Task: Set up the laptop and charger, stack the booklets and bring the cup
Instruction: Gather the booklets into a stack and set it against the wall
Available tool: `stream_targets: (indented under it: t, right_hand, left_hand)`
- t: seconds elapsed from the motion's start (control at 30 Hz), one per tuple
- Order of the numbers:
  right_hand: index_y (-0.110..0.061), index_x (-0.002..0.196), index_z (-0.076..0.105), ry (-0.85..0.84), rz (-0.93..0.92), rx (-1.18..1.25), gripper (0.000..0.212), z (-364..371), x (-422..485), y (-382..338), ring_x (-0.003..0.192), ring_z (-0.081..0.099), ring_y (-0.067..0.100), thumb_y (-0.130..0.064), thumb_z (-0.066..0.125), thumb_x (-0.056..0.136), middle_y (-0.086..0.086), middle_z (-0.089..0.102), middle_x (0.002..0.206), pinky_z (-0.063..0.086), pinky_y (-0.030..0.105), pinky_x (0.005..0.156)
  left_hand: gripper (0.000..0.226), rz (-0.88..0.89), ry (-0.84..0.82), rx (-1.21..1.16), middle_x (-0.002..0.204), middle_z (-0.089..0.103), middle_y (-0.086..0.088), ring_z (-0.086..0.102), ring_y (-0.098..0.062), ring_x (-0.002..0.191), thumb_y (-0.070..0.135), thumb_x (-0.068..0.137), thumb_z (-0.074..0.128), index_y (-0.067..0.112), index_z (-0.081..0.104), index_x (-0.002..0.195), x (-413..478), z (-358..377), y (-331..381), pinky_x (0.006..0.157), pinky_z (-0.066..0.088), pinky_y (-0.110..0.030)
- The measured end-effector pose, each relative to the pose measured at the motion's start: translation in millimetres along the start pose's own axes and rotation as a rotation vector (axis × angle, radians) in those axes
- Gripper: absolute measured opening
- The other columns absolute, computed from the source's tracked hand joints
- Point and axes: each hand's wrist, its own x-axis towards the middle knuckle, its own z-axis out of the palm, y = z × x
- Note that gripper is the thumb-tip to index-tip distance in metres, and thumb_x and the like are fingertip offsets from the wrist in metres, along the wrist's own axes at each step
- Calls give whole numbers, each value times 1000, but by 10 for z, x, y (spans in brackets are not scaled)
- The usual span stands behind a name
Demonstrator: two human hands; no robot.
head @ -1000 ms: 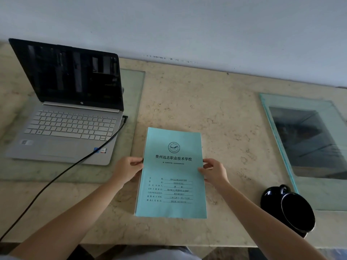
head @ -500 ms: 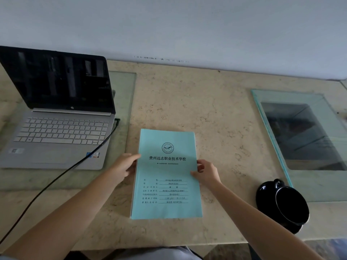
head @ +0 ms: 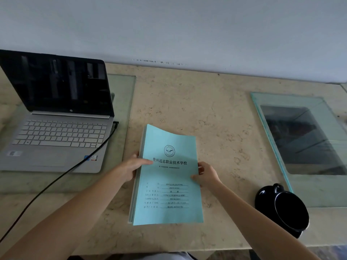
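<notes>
A stack of light blue booklets (head: pixel 169 196) lies at the middle of the stone table. My left hand (head: pixel 132 167) grips its left edge, thumb on the top cover. My right hand (head: pixel 207 175) grips the right edge. The top cover bows upward at its far end. An open silver laptop (head: pixel 56 136) with a dark screen stands at the left. A black charger cable (head: pixel 56 181) is plugged into its right side and runs to the lower left. A black cup (head: pixel 290 211) on a black saucer sits at the right front.
The laptop rests on a glass pane (head: pixel 122 102) set in the table. Another glass pane (head: pixel 300 139) over a dark opening lies at the right, behind the cup. A pale wall (head: pixel 187 30) closes the table's far side. The table's front edge (head: pixel 206 249) runs below the booklets.
Both hands went from resting beside the booklet stack to gripping its edges. The stack's far end has lifted and bowed. The camera has shifted slightly.
</notes>
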Motion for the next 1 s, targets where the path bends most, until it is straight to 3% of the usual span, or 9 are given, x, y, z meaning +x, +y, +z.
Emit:
stream_targets:
  t: [0.07, 0.13, 0.2, 0.3, 0.43, 0.57, 0.67, 0.8, 1.0]
  right_hand:
    - [-17, 117, 55, -51, 86, 139, 41, -31, 4, -42, 85, 70, 23, -10, 67, 79, 3, 66, 100, 62, 39, 66]
    - [-25, 117, 48, -123, 116, 212, 46, -70, -14, -103, 77, 70, 17, -22, 75, 79, 1, 64, 100, 58, 30, 53]
    - [-28, 117, 48, -223, 120, 242, 53, -128, -12, -155, 83, 70, 16, -33, 80, 74, -1, 65, 107, 59, 32, 57]
    - [-27, 116, 57, -357, 124, 303, 53, -292, -24, -245, 104, 67, 15, -32, 83, 70, -7, 68, 116, 59, 43, 79]
    - [-27, 112, 62, -341, -103, 222, 37, -602, -126, -459, 93, 69, 12, -28, 77, 78, -2, 70, 113, 57, 27, 67]
    - [-27, 91, 65, -108, -368, 33, 21, -774, -213, -807, 74, 64, 15, -15, 77, 78, -3, 70, 86, 54, 25, 54]
    - [-25, 88, 64, 63, -525, -63, 25, -800, -195, -1064, 60, 58, 16, -11, 79, 74, -2, 69, 80, 50, 32, 54]
    - [-21, 91, 63, 192, -552, -127, 26, -754, -135, -1222, 48, 59, 12, -16, 80, 72, -4, 69, 79, 52, 32, 56]
    - [-23, 90, 60, 236, -523, -86, 26, -607, -64, -1249, 55, 64, 16, -14, 78, 74, -3, 68, 82, 56, 34, 57]
  left_hand:
    - [83, 44, 2, -18, 136, 47, 0, 43, -27, 130, 8, 74, 76, 9, 30, 143, -24, -26, 31, 104, 35, -37]
    - [69, 76, -126, -73, 127, 61, -7, 57, -28, 116, 5, 67, 79, 12, 52, 130, -83, -86, 62, 101, 44, -42]
    - [62, 121, -289, -92, 122, 66, -11, 63, -28, 110, 9, 63, 80, 16, 60, 121, -164, -128, 95, 94, 49, -42]
    - [52, 211, -496, -98, 118, 69, -8, 66, -26, 107, 11, 68, 75, 20, 63, 118, -286, -162, 178, 79, 56, -34]
    - [49, 327, -608, -71, 117, 68, -12, 66, -29, 106, 7, 69, 76, 18, 66, 115, -450, -249, 413, 78, 56, -33]
    - [61, 421, -521, -83, 114, 71, -9, 66, -26, 106, 5, 54, 85, 20, 67, 111, -507, -356, 620, 78, 56, -33]
    - [58, 476, -361, -99, 108, 73, -4, 65, -25, 107, -19, 65, 61, 19, 65, 108, -476, -367, 706, 88, 52, -38]
    - [60, 553, -190, -41, 95, 76, 5, 64, -20, 101, -24, 66, 47, 22, 65, 100, -441, -368, 842, 83, 51, -35]
    - [60, 535, -74, -117, 104, 70, -7, 60, -29, 108, -25, 67, 41, 21, 64, 99, -359, -382, 930, 95, 47, -46]
